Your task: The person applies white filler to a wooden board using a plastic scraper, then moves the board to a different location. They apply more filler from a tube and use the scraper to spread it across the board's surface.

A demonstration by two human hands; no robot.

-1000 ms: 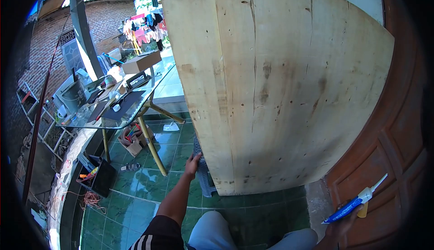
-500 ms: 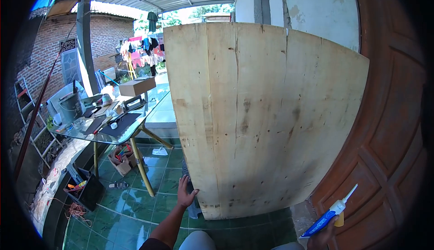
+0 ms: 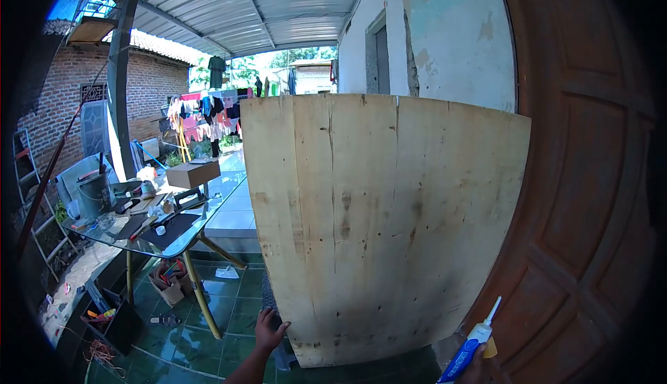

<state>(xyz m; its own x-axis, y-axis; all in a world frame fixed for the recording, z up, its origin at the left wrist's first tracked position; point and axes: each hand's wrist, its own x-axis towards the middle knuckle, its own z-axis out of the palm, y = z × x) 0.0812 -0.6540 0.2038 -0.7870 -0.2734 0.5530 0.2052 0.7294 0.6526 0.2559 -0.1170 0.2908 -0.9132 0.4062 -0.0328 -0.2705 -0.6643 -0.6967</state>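
A large plywood sheet [image 3: 389, 231] with dark stains and knots stands upright in front of me. My left hand [image 3: 268, 331] is at its lower left edge, fingers apart, the thumb reaching onto the front face. At the lower right, my right hand [image 3: 475, 370] is closed around a blue and white sealant tube [image 3: 464, 357] with a long white nozzle pointing up. Something yellow [image 3: 490, 348] shows beside that hand; I cannot make out what it is. Behind the sheet's lower left edge, a greyish-blue object [image 3: 283, 357] is partly hidden.
To the left stands a glass-topped table [image 3: 156, 248] with tools, a bucket [image 3: 95, 195] and a cardboard box [image 3: 193, 173]. A box of tools [image 3: 170, 283], a black crate [image 3: 111, 321] and a sandal [image 3: 165, 320] are on the green tiles. A brown wooden door [image 3: 577, 196] flanks the right.
The view has tilted up and shifted right, so the sheet, table and both hands appear lower and farther left. My left hand stays at the sheet's edge; the tube stays in my right.
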